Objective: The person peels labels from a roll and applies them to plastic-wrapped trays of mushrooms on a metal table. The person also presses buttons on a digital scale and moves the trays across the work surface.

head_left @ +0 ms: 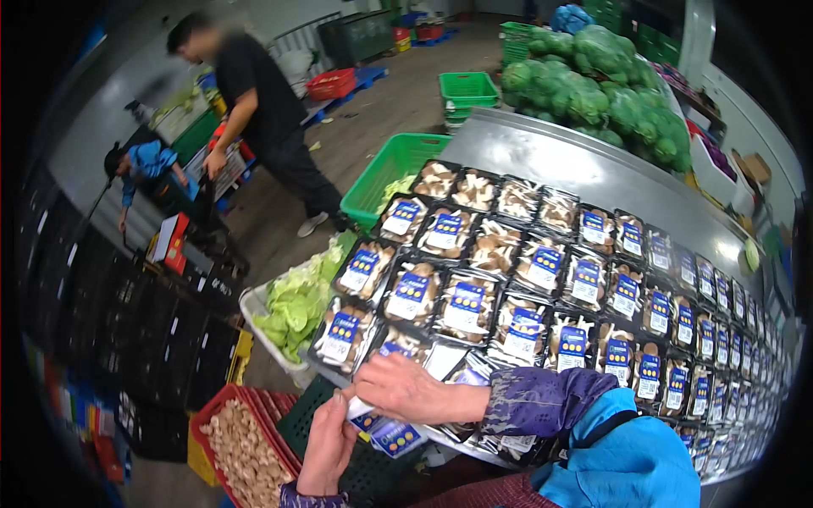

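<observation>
My left hand (329, 444) is at the bottom centre, its fingers closed on the edge of a small white label. Right beside it, my right hand (405, 389) pinches the same white label between thumb and fingers. Below the hands hang blue-and-white labels (396, 438). Rows of black mushroom trays (412, 292), wrapped in film, cover the steel table (542, 152); most carry blue-and-white labels. One tray (403, 345) lies just behind my right hand, partly hidden by it.
A red crate of mushrooms (246, 440) stands lower left, near a white bin of leafy greens (296, 309). Behind are a green crate (402, 165) and bagged green vegetables (597, 85). A person in black (262, 110) and another in blue (152, 161) are at upper left.
</observation>
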Demonstrator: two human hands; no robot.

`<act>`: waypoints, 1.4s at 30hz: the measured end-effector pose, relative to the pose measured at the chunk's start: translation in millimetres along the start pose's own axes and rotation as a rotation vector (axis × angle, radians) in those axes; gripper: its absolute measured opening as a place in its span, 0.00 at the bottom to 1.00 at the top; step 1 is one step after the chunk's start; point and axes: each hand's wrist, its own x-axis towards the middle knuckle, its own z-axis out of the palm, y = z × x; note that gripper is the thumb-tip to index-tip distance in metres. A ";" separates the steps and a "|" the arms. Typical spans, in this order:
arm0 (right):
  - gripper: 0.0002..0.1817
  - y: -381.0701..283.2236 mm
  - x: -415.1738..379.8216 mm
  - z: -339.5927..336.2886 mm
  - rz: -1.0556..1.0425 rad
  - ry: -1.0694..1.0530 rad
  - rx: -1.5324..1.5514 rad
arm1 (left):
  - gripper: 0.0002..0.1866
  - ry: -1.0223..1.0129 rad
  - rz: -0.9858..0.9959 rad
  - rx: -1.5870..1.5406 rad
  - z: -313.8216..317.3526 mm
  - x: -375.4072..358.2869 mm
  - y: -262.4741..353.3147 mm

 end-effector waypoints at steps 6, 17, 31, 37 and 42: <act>0.11 64.7 -20.8 -103.5 0.581 0.277 0.640 | 0.22 0.340 0.010 0.234 -25.0 44.2 -18.4; 0.20 294.9 -112.0 -120.2 0.841 -0.068 -0.731 | 0.29 0.294 0.110 0.092 10.2 41.7 16.8; 0.14 30.2 14.0 -10.5 0.657 -0.168 0.967 | 0.27 0.214 0.405 -0.342 -6.2 41.2 55.2; 0.11 16.0 42.0 -2.6 0.810 -0.180 1.008 | 0.21 0.073 0.259 0.047 -0.8 26.1 44.9; 0.22 10.8 64.7 -14.5 0.191 0.078 0.046 | 0.17 0.066 0.237 0.175 -15.6 30.4 41.6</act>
